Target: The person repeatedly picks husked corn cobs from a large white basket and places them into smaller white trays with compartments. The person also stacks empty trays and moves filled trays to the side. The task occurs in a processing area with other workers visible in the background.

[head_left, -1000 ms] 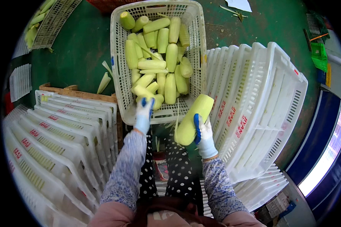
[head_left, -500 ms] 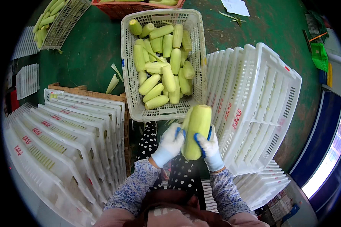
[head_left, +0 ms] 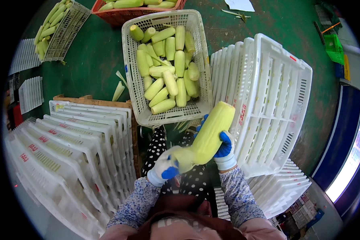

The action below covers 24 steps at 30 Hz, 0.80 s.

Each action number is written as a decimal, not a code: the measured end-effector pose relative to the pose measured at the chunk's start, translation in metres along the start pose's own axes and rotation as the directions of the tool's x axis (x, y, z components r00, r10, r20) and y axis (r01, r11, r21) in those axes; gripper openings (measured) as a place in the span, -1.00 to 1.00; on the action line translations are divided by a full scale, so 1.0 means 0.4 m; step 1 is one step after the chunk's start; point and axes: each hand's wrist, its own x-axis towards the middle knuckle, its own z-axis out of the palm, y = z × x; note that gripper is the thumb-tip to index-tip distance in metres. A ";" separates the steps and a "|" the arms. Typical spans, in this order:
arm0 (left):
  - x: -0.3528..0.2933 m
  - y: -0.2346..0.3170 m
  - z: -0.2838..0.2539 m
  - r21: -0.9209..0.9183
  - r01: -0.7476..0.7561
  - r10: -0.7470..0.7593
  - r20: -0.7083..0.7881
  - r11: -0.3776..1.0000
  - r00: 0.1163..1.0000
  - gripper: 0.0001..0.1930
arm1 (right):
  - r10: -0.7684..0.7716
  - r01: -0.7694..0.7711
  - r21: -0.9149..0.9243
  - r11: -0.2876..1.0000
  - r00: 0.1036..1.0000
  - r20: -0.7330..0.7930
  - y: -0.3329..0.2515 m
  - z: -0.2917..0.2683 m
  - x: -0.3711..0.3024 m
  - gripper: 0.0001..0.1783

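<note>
My right hand (head_left: 225,147), in a white glove with blue palm and fingertips, grips a large ear of corn (head_left: 214,134) in pale green husk. The ear is tilted, its flat-cut end up and to the right. My left hand (head_left: 164,168), gloved alike, is closed at the ear's lower end on a pale husk leaf (head_left: 181,158), smeared by motion. The leaf bends away from the ear toward my left. Just beyond my hands stands a white slatted crate (head_left: 126,52) holding several similar ears (head_left: 170,83).
Stacked white crates (head_left: 284,108) rise at my right. More nested crates (head_left: 80,148) stand at my left by a wooden pallet (head_left: 92,101). Loose husk leaves (head_left: 118,91) lie on the green floor (head_left: 88,76). A red crate (head_left: 120,15) and another white crate (head_left: 70,34) hold more ears.
The ear has tilted over to the right in my right hand. My left hand has moved down and left from the ear's side, drawing the husk leaf outward.
</note>
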 end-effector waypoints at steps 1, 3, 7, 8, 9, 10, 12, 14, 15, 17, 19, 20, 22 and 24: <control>0.000 -0.006 0.002 0.057 -0.009 0.016 -0.120 0.998 0.993 -0.57 | -0.068 0.057 -0.117 0.992 0.993 -0.098 0.009 0.002 -0.004 -0.12; 0.010 0.002 0.045 -0.107 0.061 -0.084 -0.230 0.992 0.970 -0.54 | -0.245 0.265 0.099 0.959 0.953 -0.177 -0.020 0.011 -0.008 -0.16; 0.034 -0.051 0.067 0.903 0.143 -0.069 -0.126 0.405 0.990 -0.31 | -0.449 0.476 0.187 0.859 0.877 -0.170 -0.143 0.025 -0.024 -0.24; 0.051 -0.061 0.078 0.989 0.119 -0.088 -0.112 0.086 0.990 -0.22 | -0.485 0.506 0.112 0.855 0.857 -0.175 -0.166 0.024 -0.036 -0.27; 0.076 -0.070 0.066 0.985 0.062 -0.156 -0.087 -0.159 0.984 -0.24 | -0.553 0.538 -0.127 0.833 0.805 -0.216 -0.205 0.025 -0.048 -0.29; 0.100 -0.077 0.038 0.918 -0.004 -0.207 -0.086 -0.397 0.975 -0.26 | -0.616 0.527 -0.348 0.776 0.752 -0.234 -0.239 0.026 -0.053 -0.30; 0.108 -0.107 -0.001 0.782 0.100 -0.166 -0.252 -0.615 0.954 -0.32 | -0.699 0.396 -0.669 0.629 0.664 -0.264 -0.312 0.034 -0.052 -0.34; 0.092 -0.135 -0.049 0.739 0.149 0.082 -0.125 -0.657 0.989 -0.30 | -0.732 0.184 -0.842 0.506 0.608 -0.307 -0.394 0.039 0.001 -0.36; 0.100 -0.131 -0.049 0.819 0.163 0.087 -0.137 -0.550 0.987 -0.30 | -0.752 0.177 -0.909 0.376 0.631 -0.189 -0.416 -0.008 0.021 -0.40; 0.129 -0.124 -0.029 0.931 0.085 0.163 -0.028 -0.354 0.986 -0.35 | -0.756 0.184 -0.937 0.297 0.645 -0.112 -0.453 -0.045 0.054 -0.45; 0.157 -0.134 -0.058 0.980 0.035 0.235 0.012 -0.197 0.972 -0.44 | -0.817 0.083 -0.990 0.115 0.574 -0.047 -0.427 -0.026 0.097 -0.46; 0.163 -0.132 -0.079 0.996 0.020 0.247 0.001 -0.083 0.969 -0.50 | -0.845 0.131 -0.991 0.001 0.530 0.069 -0.388 0.002 0.106 -0.48; 0.170 -0.141 -0.130 0.988 0.023 0.259 -0.062 0.150 0.964 -0.52 | -0.882 0.315 -0.948 -0.053 0.430 0.192 -0.288 0.058 0.122 -0.50; 0.192 -0.137 -0.174 0.948 0.095 0.253 -0.177 0.304 0.951 -0.59 | -0.728 0.276 -0.960 -0.057 0.647 0.229 -0.151 0.082 0.156 -0.48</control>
